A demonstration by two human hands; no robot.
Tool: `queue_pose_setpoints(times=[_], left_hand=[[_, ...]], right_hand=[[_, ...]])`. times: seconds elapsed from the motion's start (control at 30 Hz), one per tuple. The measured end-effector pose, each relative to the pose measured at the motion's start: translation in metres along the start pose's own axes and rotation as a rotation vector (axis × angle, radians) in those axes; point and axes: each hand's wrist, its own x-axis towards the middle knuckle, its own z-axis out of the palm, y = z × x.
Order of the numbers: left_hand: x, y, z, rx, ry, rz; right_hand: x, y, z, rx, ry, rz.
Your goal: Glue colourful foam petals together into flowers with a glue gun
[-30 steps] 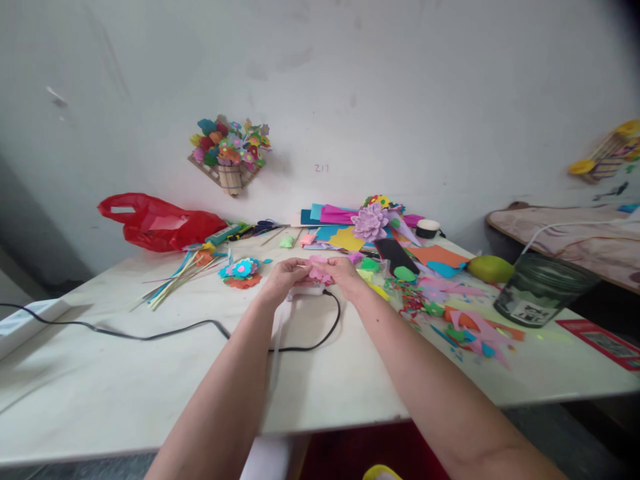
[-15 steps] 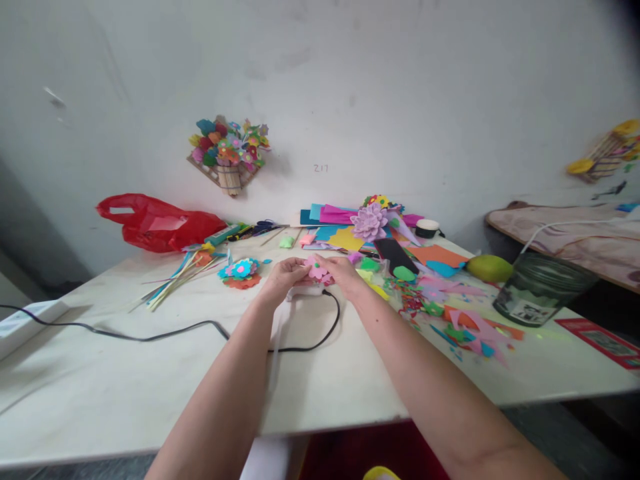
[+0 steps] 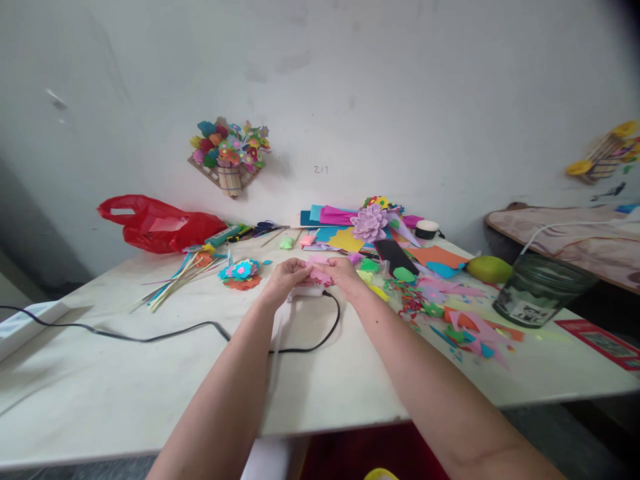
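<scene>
Between my two hands is a pink foam flower [image 3: 319,270] with scalloped petals. My left hand [image 3: 285,275] pinches its left side and my right hand [image 3: 343,270] grips its right side, with fingers covering part of it. Right below sits a white glue gun [image 3: 306,292], partly hidden by the hands, with a black cord [image 3: 336,327] running from it. To the left lie layered blue and orange foam flowers [image 3: 241,272]. Just right of my right hand are green foam pieces [image 3: 370,265].
Foam scraps [image 3: 475,333] cover the right side, near a dark glass jar [image 3: 535,293] and a green fruit [image 3: 489,269]. A phone [image 3: 395,257] lies behind. At left are thin strips [image 3: 175,280], a red plastic bag [image 3: 155,227] and a white power strip [image 3: 30,323].
The fingers of my right hand have shifted a little over the pink flower, and the green spot at its centre no longer shows. Everything else stays in place.
</scene>
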Motion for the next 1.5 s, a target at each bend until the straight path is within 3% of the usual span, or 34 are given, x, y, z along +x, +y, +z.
queue_pose_setpoints(times=[0.33, 0.93, 1.5], left_hand=[[-0.002, 0.002, 0.001, 0.028, -0.020, -0.067], [-0.001, 0.000, -0.001, -0.003, -0.004, -0.047], [-0.002, 0.002, 0.003, 0.012, 0.006, -0.071]], right_hand=[[0.004, 0.006, -0.001, -0.052, -0.011, 0.004], [0.002, 0.005, -0.005, 0.039, -0.055, 0.027], [0.008, 0.011, -0.003, -0.017, -0.006, 0.011]])
